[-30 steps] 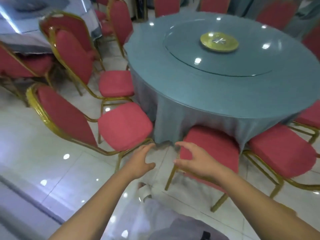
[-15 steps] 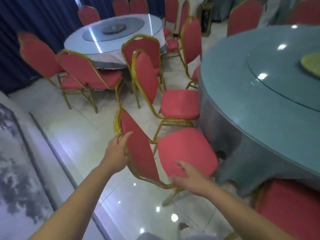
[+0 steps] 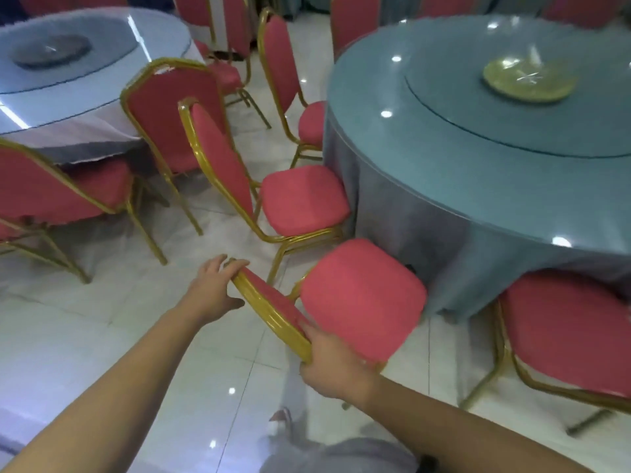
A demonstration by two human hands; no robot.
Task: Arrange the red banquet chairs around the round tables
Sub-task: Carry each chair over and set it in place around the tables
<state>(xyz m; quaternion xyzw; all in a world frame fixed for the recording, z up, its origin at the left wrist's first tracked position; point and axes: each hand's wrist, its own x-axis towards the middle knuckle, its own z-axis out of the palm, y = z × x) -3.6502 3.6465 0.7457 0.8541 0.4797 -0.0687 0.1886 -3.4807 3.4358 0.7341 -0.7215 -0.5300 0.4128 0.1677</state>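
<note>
Glossy white floor tiles run between two round tables, a pale tabletop at upper left and a teal tabletop at right. Each carries a glass turntable, and the teal one has a single gold dish at its centre. Seen from the head view, the step in hand looks like seating one red chair at the teal table. The held chair stands at the near edge, its seat front just beside the hanging cloth. The left hand sits at the top of the backrest with fingers curled over the gold rail. The right hand grips the frame low down, where backrest meets seat. The next move probably calls for a push or slight swing, squaring the seat to the table and evening the gaps to the left neighbour and right neighbour without snagging the cloth. Counted: two tabletops, two hands, and four red chairs plainly along the teal table's near side, the far chair being the fourth. Two pale-table chairs show their backs to the camera. More red backs are cut off along the top edge, too partial to count.
</note>
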